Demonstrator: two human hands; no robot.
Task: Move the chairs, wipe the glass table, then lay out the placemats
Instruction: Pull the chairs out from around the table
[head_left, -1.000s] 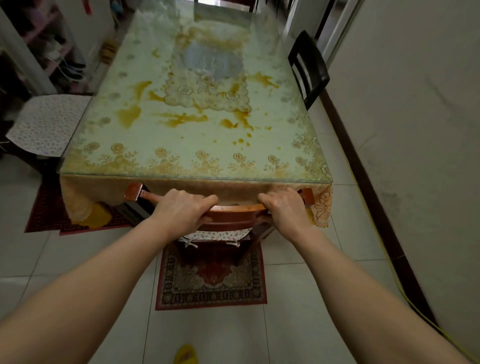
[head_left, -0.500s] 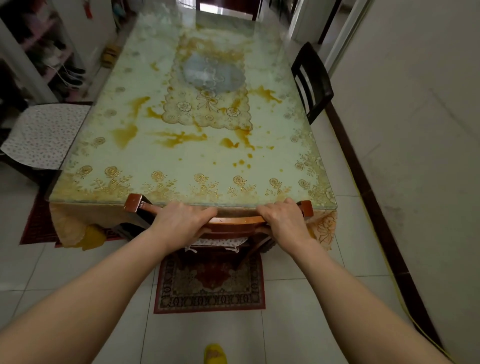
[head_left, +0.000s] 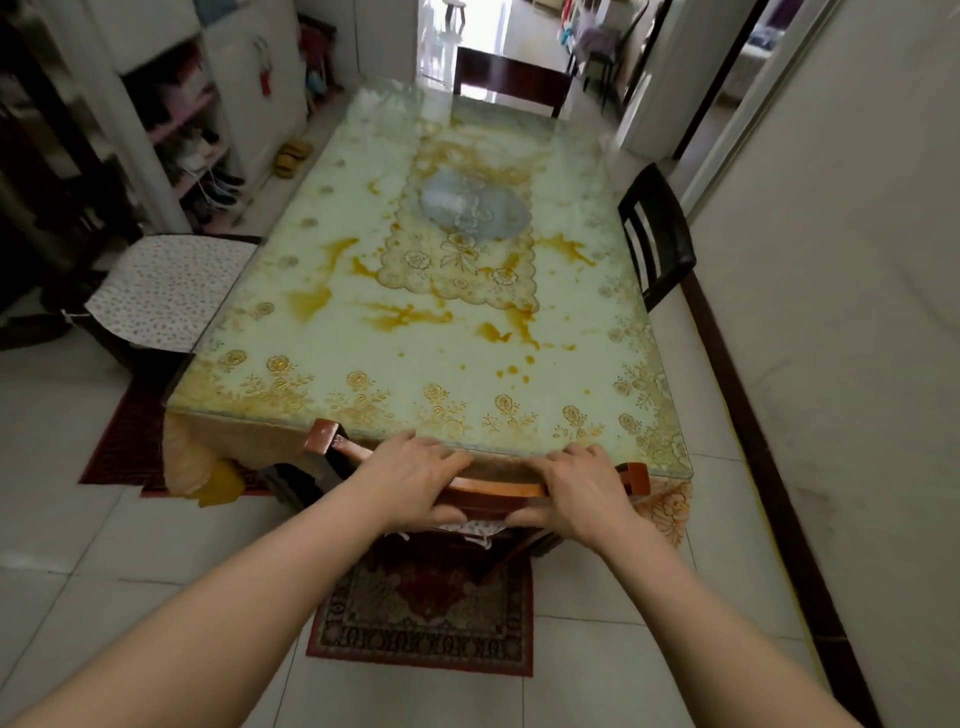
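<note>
the bench (head_left: 322, 332) at frame centre shows pale green-white cloth with gold roses and orange blotches. the near chair (head_left: 498, 488) is reddish-brown wood. the rug (head_left: 421, 639) at lower centre is dark red, patterned. the right-edge chair (head_left: 657, 239) is black.

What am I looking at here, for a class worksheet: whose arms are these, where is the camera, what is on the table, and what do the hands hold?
No machine: a person wears a wide-angle camera on the head, so the one picture looks forward and down along two bare arms. The left hand and right hand grip the top rail of a wooden chair standing at the glass table. Orange stains mark the tabletop, with a gold-flowered cloth beneath the glass.
</note>
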